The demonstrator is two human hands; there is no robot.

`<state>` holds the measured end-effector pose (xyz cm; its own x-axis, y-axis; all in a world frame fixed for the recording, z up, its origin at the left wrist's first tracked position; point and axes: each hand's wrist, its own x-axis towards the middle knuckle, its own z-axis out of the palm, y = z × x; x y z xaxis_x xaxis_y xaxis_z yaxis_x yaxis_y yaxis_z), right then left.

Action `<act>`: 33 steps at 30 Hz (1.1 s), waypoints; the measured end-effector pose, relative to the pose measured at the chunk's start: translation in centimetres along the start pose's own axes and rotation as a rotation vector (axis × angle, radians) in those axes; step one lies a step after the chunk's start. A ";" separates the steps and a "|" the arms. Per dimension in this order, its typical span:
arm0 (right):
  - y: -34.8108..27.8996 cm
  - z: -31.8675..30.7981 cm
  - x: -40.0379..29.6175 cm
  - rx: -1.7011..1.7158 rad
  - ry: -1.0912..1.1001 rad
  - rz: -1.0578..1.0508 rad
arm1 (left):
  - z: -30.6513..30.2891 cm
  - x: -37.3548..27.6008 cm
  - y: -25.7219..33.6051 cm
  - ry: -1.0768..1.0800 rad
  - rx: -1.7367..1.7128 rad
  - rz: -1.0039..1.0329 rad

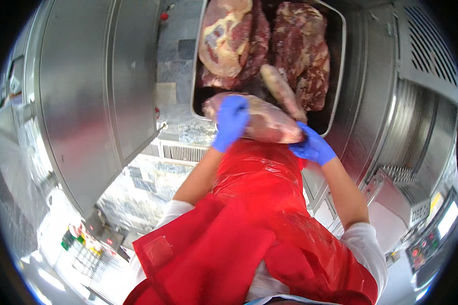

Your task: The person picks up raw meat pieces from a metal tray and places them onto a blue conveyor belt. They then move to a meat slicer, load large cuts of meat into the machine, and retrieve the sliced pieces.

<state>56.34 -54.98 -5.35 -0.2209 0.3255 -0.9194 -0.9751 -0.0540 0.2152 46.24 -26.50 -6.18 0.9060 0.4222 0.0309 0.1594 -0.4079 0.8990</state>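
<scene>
A large raw piece of meat lies across the near side of a metal tub, in front of my apron. My left hand, in a blue glove, is curled over the left part of this piece and looks blurred. At its right end my gloved right hand has hold of it, with some fingers hidden beneath. A narrower, bone-like piece sticks up just behind, close to my right fingers. Farther back in the tub rest a fat-streaked cut at left and dark red cuts at right.
Stainless steel panels stand on the left. To the right is a steel machine with a louvred vent, and lower down a control panel with buttons. A floor drain grate crosses the tiled floor.
</scene>
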 end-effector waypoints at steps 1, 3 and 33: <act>0.1 -2.2 0.7 0.081 -0.049 -0.072 | 1.7 0.0 2.4 -0.015 0.049 0.035; 0.5 -3.5 0.2 0.042 0.046 -0.155 | 5.9 -0.9 4.4 -0.040 -0.035 0.047; -6.9 -17.7 11.7 -0.093 -0.044 -0.340 | -2.1 -0.9 -31.5 -0.227 -0.675 -1.455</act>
<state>60.09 -67.53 -23.43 0.1159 0.3798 -0.9178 -0.9908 -0.0208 -0.1337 39.52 -12.29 -33.63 0.1957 -0.0341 -0.9801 0.7523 0.6463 0.1278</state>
